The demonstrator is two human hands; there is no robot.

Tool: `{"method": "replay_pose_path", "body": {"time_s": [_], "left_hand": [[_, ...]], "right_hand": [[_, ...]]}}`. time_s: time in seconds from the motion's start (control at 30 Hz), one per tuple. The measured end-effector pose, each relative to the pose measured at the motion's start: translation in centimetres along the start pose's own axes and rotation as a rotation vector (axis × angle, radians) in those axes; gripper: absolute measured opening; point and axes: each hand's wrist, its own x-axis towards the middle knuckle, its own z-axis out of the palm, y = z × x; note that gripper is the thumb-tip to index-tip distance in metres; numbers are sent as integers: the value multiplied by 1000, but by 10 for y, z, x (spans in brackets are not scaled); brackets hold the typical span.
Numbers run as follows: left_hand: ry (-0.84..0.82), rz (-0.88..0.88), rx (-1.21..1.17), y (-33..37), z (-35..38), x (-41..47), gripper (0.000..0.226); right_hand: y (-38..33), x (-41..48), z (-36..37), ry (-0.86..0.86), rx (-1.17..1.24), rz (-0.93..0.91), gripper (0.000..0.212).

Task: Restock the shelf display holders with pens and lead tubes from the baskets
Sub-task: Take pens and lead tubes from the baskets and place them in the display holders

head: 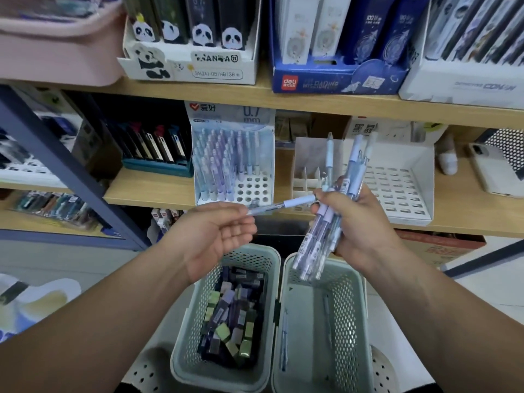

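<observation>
pens (320, 231): lilac-blue bundle, above right basket (348, 307) | lead tubes (232, 316): heaped in left basket (195, 307) | holder (255, 191): half filled

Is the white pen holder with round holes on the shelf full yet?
Not full. The white holder with round holes has lilac and blue pens standing at its left and back; its front-right holes are empty.

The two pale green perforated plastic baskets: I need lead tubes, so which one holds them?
The left basket, packed with small dark and green lead tubes; the right basket holds only a few loose pens.
</observation>
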Motion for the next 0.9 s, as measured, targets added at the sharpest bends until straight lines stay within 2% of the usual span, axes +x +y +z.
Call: {"method": "replay_pose_path", "body": {"time_s": [0.2,0.3,0.43,0.5,0.67,0.8,0.9], "left_hand": [[94,117,-199,6,-5,2,20],[125,150,-259,11,-7,5,8],[158,189,-254,19,-3,8,31],[179,233,-217,24,-2,9,29],[249,454,44,34,3,10,6],[402,657,250,40,6,9,10],[477,734,325,40,13,10,12]], "right_hand": [[9,4,10,-38,2,33,24],[13,5,12,-61,-27,56,26],[19,3,13,-80,-157,34,28],[21,3,13,-85,-195,18,26],[20,4,11,-109,-203,21,26],[17,3,5,-143,-233,43,29],[15,2,-1,-166,-229,46,29]]}}
